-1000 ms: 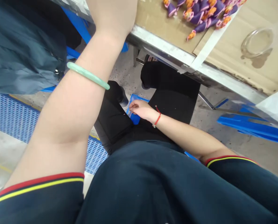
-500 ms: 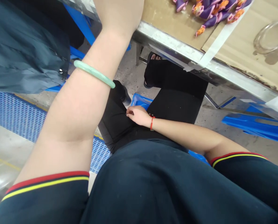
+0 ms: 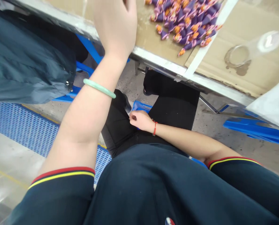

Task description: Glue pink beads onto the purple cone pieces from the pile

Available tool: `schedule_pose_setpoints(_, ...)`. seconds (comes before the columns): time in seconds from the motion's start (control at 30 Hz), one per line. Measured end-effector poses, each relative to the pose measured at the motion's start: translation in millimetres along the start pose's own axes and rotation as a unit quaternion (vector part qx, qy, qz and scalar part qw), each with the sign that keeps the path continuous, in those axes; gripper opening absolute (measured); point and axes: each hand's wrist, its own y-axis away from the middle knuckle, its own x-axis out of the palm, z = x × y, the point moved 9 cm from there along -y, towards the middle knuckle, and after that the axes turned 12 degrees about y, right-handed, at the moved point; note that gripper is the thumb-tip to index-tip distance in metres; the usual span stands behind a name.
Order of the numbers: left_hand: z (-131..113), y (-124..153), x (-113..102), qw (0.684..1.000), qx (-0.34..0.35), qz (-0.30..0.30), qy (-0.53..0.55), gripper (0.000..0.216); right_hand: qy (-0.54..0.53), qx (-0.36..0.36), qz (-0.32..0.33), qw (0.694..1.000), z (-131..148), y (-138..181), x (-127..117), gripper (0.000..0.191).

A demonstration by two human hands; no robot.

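My left hand [image 3: 116, 28], with a green bangle [image 3: 99, 88] on the forearm, reaches over the edge of the table at the top of the view. Its fingers run out of the picture, so whatever they hold or touch is hidden. To its right lies a pile of small purple figures with orange tops [image 3: 186, 23]. My right hand [image 3: 141, 120], a red string bracelet [image 3: 155, 128] at its wrist, is low over my lap near my thigh. Its fingers are curled into a closed pinch; anything in them is too small or hidden to name.
The metal table edge [image 3: 158, 61] runs across in front of me, with cardboard [image 3: 254, 68] on top. A clear round cup [image 3: 240, 56] lies beside a wet stain. Below are a blue bin [image 3: 141, 106] and a blue stool [image 3: 256, 128]. Another person's dark clothing [image 3: 29, 59] is at left.
The view has tipped up, showing more of the table and the whole pile. My left hand remains at the table's edge, and my right hand stays curled over my lap.
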Motion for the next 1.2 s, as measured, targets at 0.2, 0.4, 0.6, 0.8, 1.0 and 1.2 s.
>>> schedule_pose_setpoints(0.2,-63.4,8.5,-4.4,0.964,0.032,0.237,0.119,0.037,-0.157,-0.032,-0.045,0.986,3.2,13.0,-39.5,0.005)
schedule_pose_setpoints(0.4,-53.7,5.5,0.9,0.954,-0.053,0.242,0.168,0.036,-0.285,-0.041,-0.015,0.957,4.0,18.6,-42.9,0.013)
schedule_pose_setpoints(0.6,-97.5,19.8,-50.8,0.906,-0.058,0.315,0.278,0.022,-0.340,-0.117,-0.044,0.932,47.2,72.4,-109.9,0.015)
schedule_pose_setpoints(0.8,-200.4,89.3,-103.3,0.734,-0.059,0.612,0.289,0.008,-0.216,-0.201,-0.188,0.937,78.2,139.0,-187.0,0.010)
schedule_pose_setpoints(1.0,-255.6,102.0,-86.9,0.710,-0.056,0.632,0.307,0.012,-0.171,-0.216,-0.234,0.932,71.5,178.8,-209.9,0.011)
schedule_pose_setpoints(1.2,-291.0,111.1,-70.6,0.697,-0.016,0.657,0.287,0.010,-0.089,-0.231,-0.314,0.917,60.3,218.2,-227.4,0.011)
